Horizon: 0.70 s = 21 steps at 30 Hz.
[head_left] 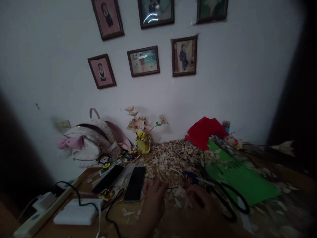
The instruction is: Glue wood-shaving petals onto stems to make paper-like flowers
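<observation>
My left hand [155,195] is low in the middle, just right of a dark phone [135,183]. Its fingers are curled together, and a thin dark stem [172,188] sticks out from them to the right. My right hand [201,197] is opposite, with fingers bent inward; what they hold, if anything, is lost in the dim light. Just beyond it lies a dark blue glue gun [190,177] with a small red light. Pale dry shavings [173,160] lie heaped beyond both hands. At the wall, a yellow vase [143,143] holds pale handmade flowers [137,124].
Green sheets [247,183] and crumpled red material [204,132] lie to the right, with black-handled scissors [234,201] nearer. On the left are a backpack [95,138], a second phone [109,178], a white box [76,213], a power strip [37,221] and loose cables. Framed photos [143,61] hang above.
</observation>
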### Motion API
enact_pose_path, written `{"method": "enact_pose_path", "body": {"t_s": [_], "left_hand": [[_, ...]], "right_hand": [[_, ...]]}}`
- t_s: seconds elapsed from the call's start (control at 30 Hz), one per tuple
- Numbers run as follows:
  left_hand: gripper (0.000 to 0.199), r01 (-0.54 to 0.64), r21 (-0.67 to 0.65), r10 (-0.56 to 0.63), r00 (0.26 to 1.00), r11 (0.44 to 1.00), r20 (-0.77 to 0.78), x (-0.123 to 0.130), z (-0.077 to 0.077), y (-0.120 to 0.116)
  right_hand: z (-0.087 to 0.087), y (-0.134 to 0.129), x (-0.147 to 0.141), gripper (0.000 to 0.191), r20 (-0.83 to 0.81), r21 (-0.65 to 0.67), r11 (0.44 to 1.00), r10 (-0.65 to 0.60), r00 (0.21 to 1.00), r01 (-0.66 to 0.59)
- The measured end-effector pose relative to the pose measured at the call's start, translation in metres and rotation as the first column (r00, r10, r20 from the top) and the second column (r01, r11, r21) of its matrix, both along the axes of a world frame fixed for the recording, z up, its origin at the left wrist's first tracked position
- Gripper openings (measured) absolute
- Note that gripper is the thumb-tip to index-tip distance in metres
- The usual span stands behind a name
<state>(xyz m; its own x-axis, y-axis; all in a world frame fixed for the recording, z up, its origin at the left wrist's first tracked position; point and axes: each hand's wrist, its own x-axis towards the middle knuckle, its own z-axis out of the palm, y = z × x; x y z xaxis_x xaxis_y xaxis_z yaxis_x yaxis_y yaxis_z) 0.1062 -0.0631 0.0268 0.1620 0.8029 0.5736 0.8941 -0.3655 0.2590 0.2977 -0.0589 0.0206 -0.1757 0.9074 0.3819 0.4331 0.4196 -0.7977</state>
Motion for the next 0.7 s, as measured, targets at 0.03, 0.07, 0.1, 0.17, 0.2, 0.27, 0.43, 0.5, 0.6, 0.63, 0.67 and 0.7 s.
{"method": "enact_pose_path", "body": {"t_s": [0.03, 0.07, 0.1, 0.17, 0.2, 0.27, 0.43, 0.5, 0.6, 0.63, 0.67, 0.7], "left_hand": [[0.047, 0.002, -0.003, -0.002, 1.0, 1.0, -0.003, 0.0, 0.0, 0.0], [0.047, 0.002, -0.008, -0.002, 1.0, 1.0, -0.004, 0.001, 0.0, -0.001], [0.047, 0.001, -0.012, -0.001, 1.0, 1.0, -0.002, 0.001, 0.0, -0.001], [0.046, 0.003, -0.025, -0.003, 1.0, 1.0, 0.0, 0.0, 0.0, 0.0], [0.045, 0.011, -0.032, -0.011, 1.0, 0.999, -0.001, 0.0, 0.0, 0.0], [0.044, 0.036, -0.05, -0.036, 0.999, 0.998, -0.003, -0.001, -0.001, 0.001], [0.043, 0.038, -0.058, -0.037, 0.999, 0.998, 0.019, -0.001, -0.001, 0.001], [0.041, 0.041, -0.064, -0.039, 0.999, 0.997, 0.031, 0.0, 0.001, 0.0], [0.038, 0.081, -0.086, -0.078, 0.996, 0.993, 0.033, 0.0, 0.003, -0.001], [0.037, 0.085, -0.085, -0.083, 0.996, 0.993, 0.034, 0.001, 0.004, -0.002], [0.036, 0.085, -0.08, -0.082, 0.996, 0.993, 0.038, 0.001, 0.004, -0.002], [0.035, 0.079, -0.075, -0.076, 0.996, 0.994, 0.044, 0.001, 0.004, -0.002]], "right_hand": [[0.002, -0.001, 0.0, 0.026, 0.004, 0.012, 1.0, -0.008, 1.0, 0.008], [0.004, -0.002, -0.001, 0.025, 0.008, 0.023, 1.0, -0.017, 1.0, 0.017], [0.006, -0.003, -0.001, 0.025, 0.011, 0.032, 0.999, -0.029, 1.0, 0.029], [0.007, -0.003, -0.001, 0.024, 0.005, 0.027, 0.998, -0.05, 0.999, 0.049], [0.006, -0.002, -0.001, 0.024, 0.0, 0.021, 0.999, -0.043, 0.999, 0.043], [0.002, 0.001, 0.0, 0.023, -0.016, 0.02, 0.999, -0.033, 0.999, 0.033], [-0.006, 0.005, 0.0, 0.021, -0.08, 0.09, 0.987, -0.126, 0.989, 0.133], [-0.004, 0.004, 0.0, 0.021, -0.095, 0.073, 0.988, -0.127, 0.987, 0.134], [0.002, 0.002, -0.001, 0.022, -0.116, -0.029, 0.993, -0.116, 0.986, 0.114], [0.003, 0.002, -0.001, 0.023, -0.133, -0.064, 0.991, -0.127, 0.983, 0.119], [0.004, 0.002, -0.001, 0.023, -0.154, -0.091, 0.989, -0.132, 0.979, 0.119], [0.003, 0.002, -0.001, 0.023, -0.175, -0.111, 0.987, -0.137, 0.975, 0.119]]}}
